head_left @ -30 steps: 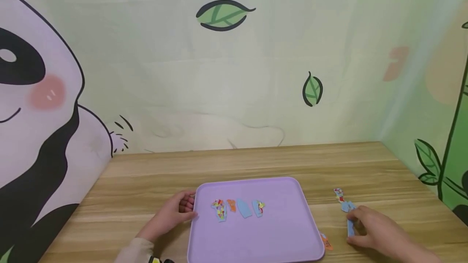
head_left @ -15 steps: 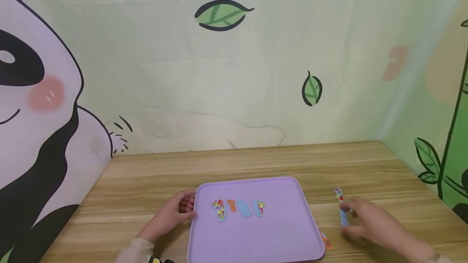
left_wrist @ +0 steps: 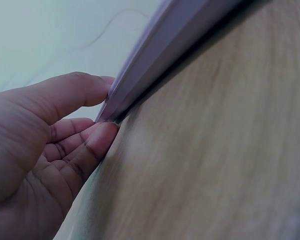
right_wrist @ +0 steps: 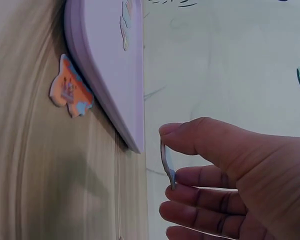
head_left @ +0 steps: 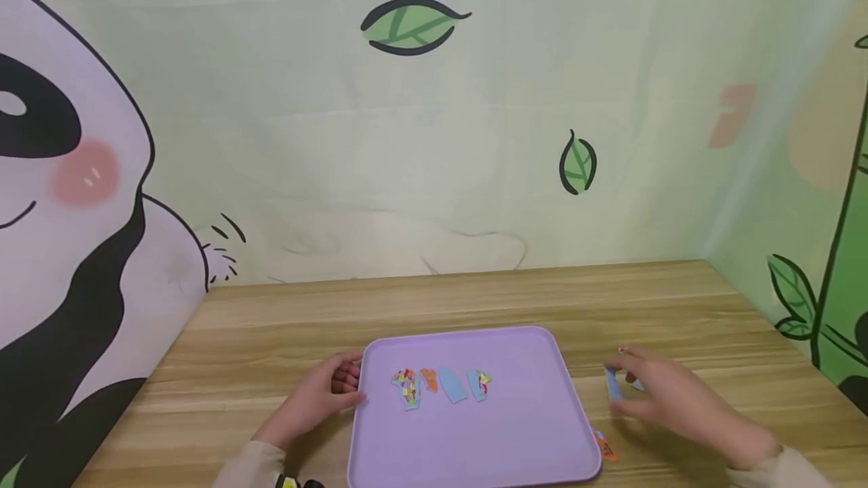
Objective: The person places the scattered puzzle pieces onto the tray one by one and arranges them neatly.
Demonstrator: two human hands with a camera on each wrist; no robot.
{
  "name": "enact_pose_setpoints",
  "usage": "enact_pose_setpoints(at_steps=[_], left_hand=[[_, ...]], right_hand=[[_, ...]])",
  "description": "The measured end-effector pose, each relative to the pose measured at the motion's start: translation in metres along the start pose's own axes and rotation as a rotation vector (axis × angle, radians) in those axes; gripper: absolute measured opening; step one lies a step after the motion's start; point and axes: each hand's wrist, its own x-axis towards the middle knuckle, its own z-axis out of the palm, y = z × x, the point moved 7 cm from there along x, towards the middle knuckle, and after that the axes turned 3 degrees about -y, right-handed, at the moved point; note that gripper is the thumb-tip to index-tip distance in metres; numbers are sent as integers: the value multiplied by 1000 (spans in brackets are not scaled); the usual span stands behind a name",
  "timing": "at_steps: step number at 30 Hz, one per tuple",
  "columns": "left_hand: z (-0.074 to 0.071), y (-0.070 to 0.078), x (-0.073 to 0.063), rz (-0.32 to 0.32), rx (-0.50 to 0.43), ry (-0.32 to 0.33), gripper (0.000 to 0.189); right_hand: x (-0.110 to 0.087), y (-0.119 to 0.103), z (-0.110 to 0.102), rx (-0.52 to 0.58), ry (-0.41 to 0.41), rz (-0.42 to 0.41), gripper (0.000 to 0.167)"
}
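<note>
My right hand [head_left: 671, 394] pinches a flat light-blue puzzle piece [head_left: 613, 383] between thumb and fingers, just right of the purple tray [head_left: 475, 450]. In the right wrist view this piece [right_wrist: 167, 162] shows edge-on, raised off the table. Another blue piece [head_left: 639, 385] lies partly hidden behind the right hand. My left hand [head_left: 319, 398] grips the tray's left edge; the left wrist view has the thumb [left_wrist: 90, 90] on the rim [left_wrist: 140, 62] and fingertips at its side. On the tray lie a multicoloured piece [head_left: 408, 390], an orange piece [head_left: 429, 379], a blue piece [head_left: 452, 385] and a blue-and-patterned piece [head_left: 478, 385].
An orange-and-blue piece [head_left: 606, 446] lies on the wooden table [head_left: 305, 315] against the tray's right side, near its front corner. A wall hanging [head_left: 475, 134] with a panda and leaves stands behind the table.
My right hand has lifted the blue piece and carried it left and away from me, toward the tray, now covering most of the patterned piece behind it. The left hand stays at the tray edge.
</note>
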Motion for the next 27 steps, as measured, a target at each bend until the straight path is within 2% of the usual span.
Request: enact_pose_setpoints(at_steps=[7, 19, 27], left_hand=[[0, 0, 1, 1, 9, -2, 64], [-1, 2, -1, -9, 18, 10, 64], [0, 1, -1, -9, 13, 7, 64]], right_hand=[[10, -11, -1, 5, 27, -30, 43], [31, -26, 2, 90, -6, -77, 44], [41, -35, 5, 96, -2, -122, 43]])
